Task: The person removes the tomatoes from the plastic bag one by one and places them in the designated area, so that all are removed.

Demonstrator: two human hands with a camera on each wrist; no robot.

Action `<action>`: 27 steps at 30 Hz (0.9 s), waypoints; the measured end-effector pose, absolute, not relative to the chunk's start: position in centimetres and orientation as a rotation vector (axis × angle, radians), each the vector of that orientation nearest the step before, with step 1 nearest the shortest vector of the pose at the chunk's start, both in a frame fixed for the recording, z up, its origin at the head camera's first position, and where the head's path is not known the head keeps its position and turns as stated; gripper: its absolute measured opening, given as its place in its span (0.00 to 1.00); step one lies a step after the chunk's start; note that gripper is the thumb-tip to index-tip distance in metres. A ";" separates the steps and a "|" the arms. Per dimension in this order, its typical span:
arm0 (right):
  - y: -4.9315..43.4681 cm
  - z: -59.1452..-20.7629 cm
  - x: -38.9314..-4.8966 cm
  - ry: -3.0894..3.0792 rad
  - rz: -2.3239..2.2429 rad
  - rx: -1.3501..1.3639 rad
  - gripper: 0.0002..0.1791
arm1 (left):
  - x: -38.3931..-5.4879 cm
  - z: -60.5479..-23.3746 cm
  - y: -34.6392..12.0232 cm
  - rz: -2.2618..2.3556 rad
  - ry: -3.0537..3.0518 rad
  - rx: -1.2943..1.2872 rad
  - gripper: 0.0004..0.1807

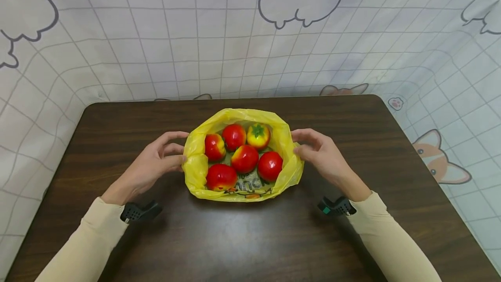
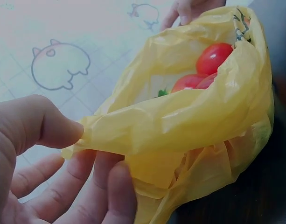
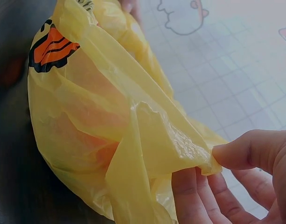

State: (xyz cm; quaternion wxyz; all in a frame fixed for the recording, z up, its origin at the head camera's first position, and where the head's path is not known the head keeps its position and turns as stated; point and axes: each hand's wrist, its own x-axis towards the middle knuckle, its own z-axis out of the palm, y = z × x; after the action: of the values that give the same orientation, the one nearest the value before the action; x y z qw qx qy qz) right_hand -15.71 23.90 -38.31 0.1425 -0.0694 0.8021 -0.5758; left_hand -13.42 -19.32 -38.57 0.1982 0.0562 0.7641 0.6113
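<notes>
A pale cloth (image 1: 215,38) printed with grid lines and cartoon animals fills the upper part of the head view; below it extends a dark wood-grain table (image 1: 242,243). At the centre of the frame, a yellow plastic bag (image 1: 193,177) rests on the table, mouth open, containing six red-and-yellow fruits (image 1: 244,159). The left hand (image 1: 150,160) pinches the bag's rim at its left end; the right hand (image 1: 326,156) pinches the rim at its right end.
</notes>
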 end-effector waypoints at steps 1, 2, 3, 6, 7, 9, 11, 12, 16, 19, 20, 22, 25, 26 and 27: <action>23.9 -38.3 -15.7 2.312 -1.664 -0.199 0.21 | -13.4 -38.5 -19.3 1.708 2.135 0.158 0.35; 23.9 -38.3 -15.7 2.310 -1.665 -0.199 0.21 | -13.5 -38.5 -19.3 1.709 2.127 0.156 0.35; 23.9 -38.3 -15.7 2.312 -1.663 -0.199 0.21 | -13.5 -38.4 -19.3 1.711 2.118 0.151 0.36; 24.0 -38.4 -15.7 2.313 -1.652 -0.195 0.21 | -13.5 -38.3 -19.3 1.713 2.098 0.139 0.37; 24.0 -38.4 -15.7 2.312 -1.649 -0.193 0.21 | -13.5 -38.3 -19.4 1.713 2.092 0.137 0.37; 24.1 -38.4 -15.6 2.307 -1.651 -0.191 0.21 | -13.6 -38.2 -19.4 1.713 2.082 0.137 0.37; 24.1 -38.5 -15.6 2.291 -1.665 -0.189 0.21 | -13.7 -38.2 -19.4 1.707 2.075 0.141 0.37; 24.1 -38.5 -15.6 2.285 -1.669 -0.189 0.22 | -13.7 -38.2 -19.4 1.703 2.072 0.148 0.37; 24.2 -38.6 -15.7 2.270 -1.678 -0.192 0.22 | -13.6 -38.4 -19.6 1.693 2.068 0.165 0.37; 24.2 -38.8 -15.8 2.271 -1.673 -0.199 0.22 | -13.7 -38.5 -19.7 1.691 2.068 0.173 0.36; 24.3 -38.8 -15.8 2.281 -1.666 -0.203 0.22 | -13.8 -38.6 -19.8 1.686 2.076 0.177 0.36; 24.3 -38.7 -15.9 2.319 -1.646 -0.227 0.22 | -13.9 -38.7 -19.8 1.666 2.103 0.179 0.35; 24.5 -38.4 -16.1 2.449 -1.554 -0.287 0.22 | -14.0 -38.7 -19.7 1.638 2.144 0.176 0.34; 24.5 -38.2 -16.2 2.499 -1.515 -0.300 0.21 | -14.0 -38.7 -19.7 1.628 2.161 0.173 0.33; 24.5 -38.0 -16.3 2.551 -1.476 -0.317 0.21 | -14.1 -38.6 -19.7 1.620 2.176 0.167 0.33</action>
State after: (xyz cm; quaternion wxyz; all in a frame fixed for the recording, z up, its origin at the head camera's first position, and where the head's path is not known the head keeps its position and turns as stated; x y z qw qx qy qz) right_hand -16.33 24.48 -38.01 0.0887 -0.1066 0.8572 -0.4959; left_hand -14.08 -19.68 -38.62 0.2103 0.0599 0.7828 0.5826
